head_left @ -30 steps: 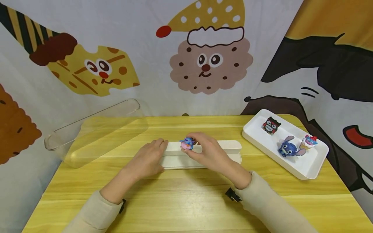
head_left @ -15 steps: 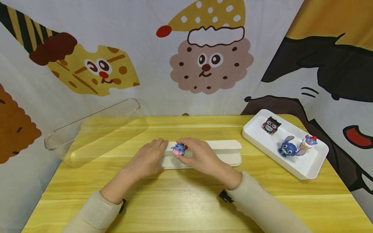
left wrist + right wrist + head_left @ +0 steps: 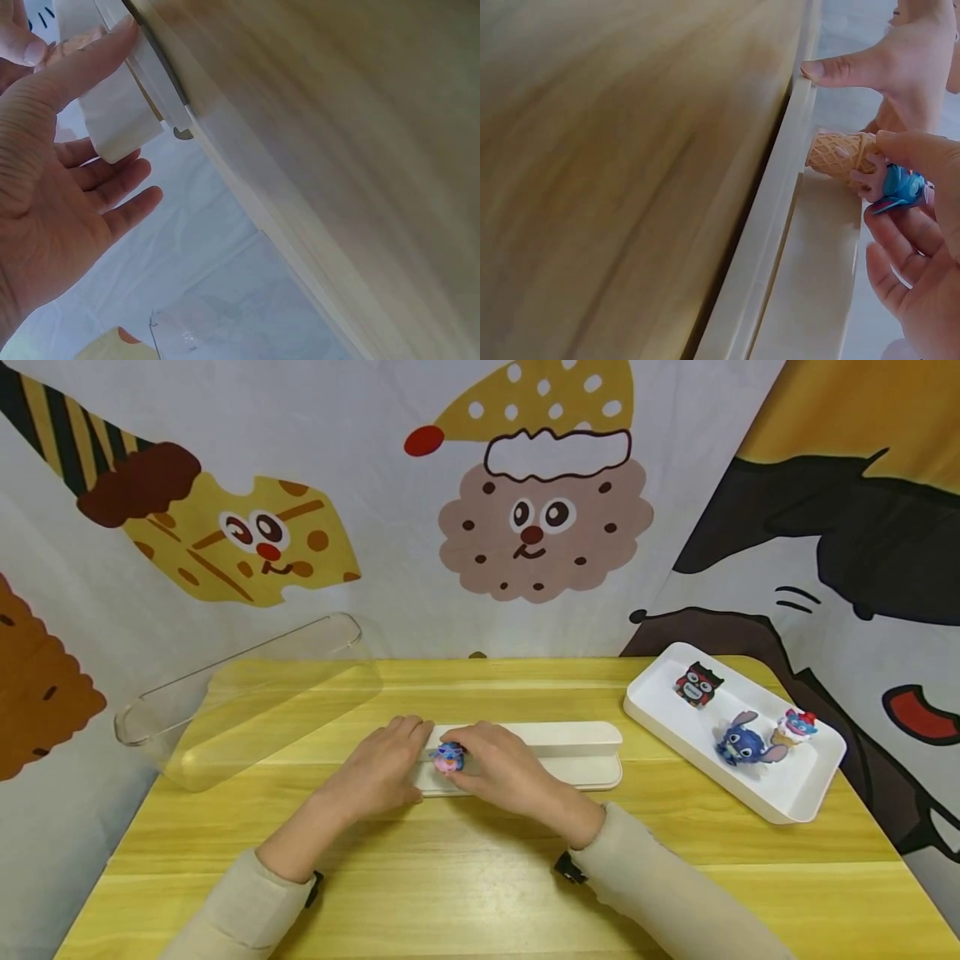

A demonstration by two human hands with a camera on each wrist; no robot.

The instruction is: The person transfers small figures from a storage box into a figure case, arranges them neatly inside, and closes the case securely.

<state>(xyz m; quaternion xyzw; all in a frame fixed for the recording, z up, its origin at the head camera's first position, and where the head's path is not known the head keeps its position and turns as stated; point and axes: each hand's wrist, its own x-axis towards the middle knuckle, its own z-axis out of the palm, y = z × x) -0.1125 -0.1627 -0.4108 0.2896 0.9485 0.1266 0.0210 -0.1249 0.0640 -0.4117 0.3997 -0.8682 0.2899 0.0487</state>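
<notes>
A long white two-step display base (image 3: 581,768) lies in the middle of the table. My left hand (image 3: 382,768) grips its left end, thumb at the front edge and fingers behind, as the left wrist view shows. My right hand (image 3: 504,768) pinches a small figurine (image 3: 449,757), a blue character on an ice-cream cone, between thumb and fingers. In the right wrist view the cone (image 3: 840,154) is upright on the base's lower step, its foot right at the surface, beside the left hand's thumb (image 3: 829,70).
A clear plastic cover (image 3: 277,710) lies at the back left of the wooden table (image 3: 480,885). At the right, a white tray (image 3: 652,710) holds an owl figure (image 3: 697,684), a blue long-eared figurine (image 3: 744,743) and another cone figurine (image 3: 793,727). A cartoon-printed cloth (image 3: 397,527) hangs behind.
My right hand has carried the cone figurine leftward along the base, then down and toward the front onto the lower step. My left hand has kept its place on the base's end.
</notes>
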